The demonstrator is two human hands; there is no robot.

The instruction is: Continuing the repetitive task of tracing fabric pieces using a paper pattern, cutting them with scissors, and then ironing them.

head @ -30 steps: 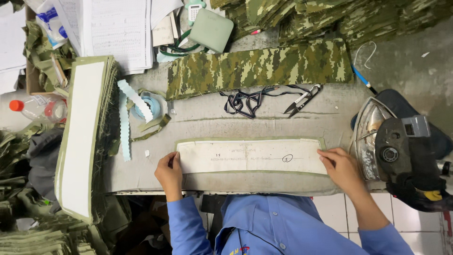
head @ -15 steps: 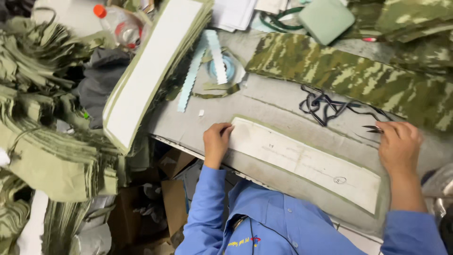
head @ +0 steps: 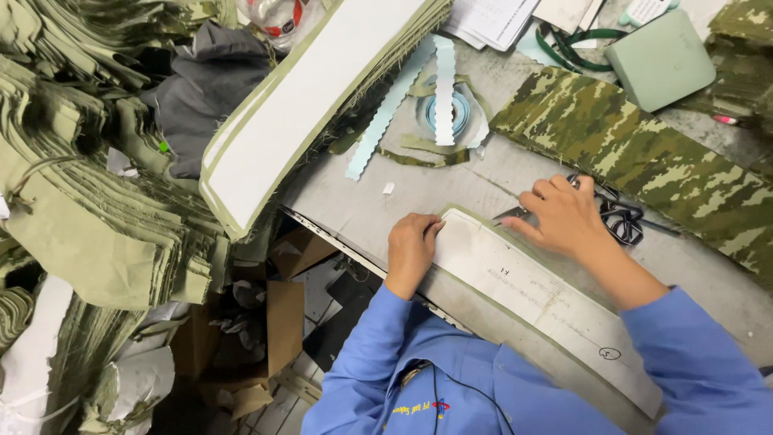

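Note:
A long white paper template [head: 547,298] lies on a strip of olive fabric [head: 515,346] at the near edge of the grey table [head: 362,205]. My left hand [head: 412,246] rests with curled fingers on the template's left end and pins it down. My right hand [head: 564,217] sits at the template's upper edge close to the left end. It grips small dark snips [head: 513,214], whose tip pokes out from under the fingers. A tangle of black cord [head: 622,219] lies just behind that hand.
A tall stack of white-faced strips [head: 314,105] leans across the table's left end. Behind are a camouflage fabric strip [head: 644,153], a pale green box [head: 660,60] and light blue zigzag tape [head: 443,80]. Piles of olive pieces [head: 97,201] and cardboard boxes [head: 282,322] fill the left.
The view has swung left and closer. My right hand left the template's right end, went to the snips by the black cord and now holds them near the left end. My left hand stays put.

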